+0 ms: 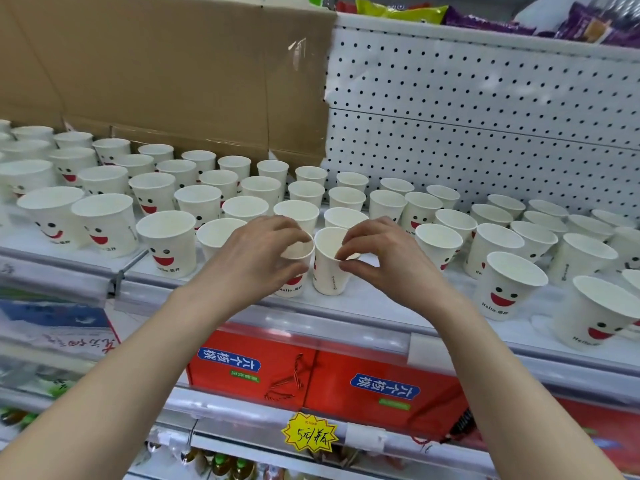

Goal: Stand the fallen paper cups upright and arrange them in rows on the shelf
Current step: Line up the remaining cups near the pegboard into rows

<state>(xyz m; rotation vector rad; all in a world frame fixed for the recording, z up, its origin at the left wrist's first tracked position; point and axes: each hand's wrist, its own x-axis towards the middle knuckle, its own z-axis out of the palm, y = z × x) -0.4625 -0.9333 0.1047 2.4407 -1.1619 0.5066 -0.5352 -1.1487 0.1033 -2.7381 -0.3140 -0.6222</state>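
Paper cups (329,275) — two gripped by fingers (367,237) — stand near shelf edge (363,310).

Hands (254,258) two; paper cups (169,244) dozens; yellow tag (310,434) one.

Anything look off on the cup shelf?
The right cup, pinched at the rim by the right hand, shows its seam, not its face, unlike the left cup the left hand grips. Cardboard behind the rows is torn along its right edge.

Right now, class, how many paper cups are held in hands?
2, both at the shelf front: the left hand grips the left cup, the right hand pinches the rim of the right cup.
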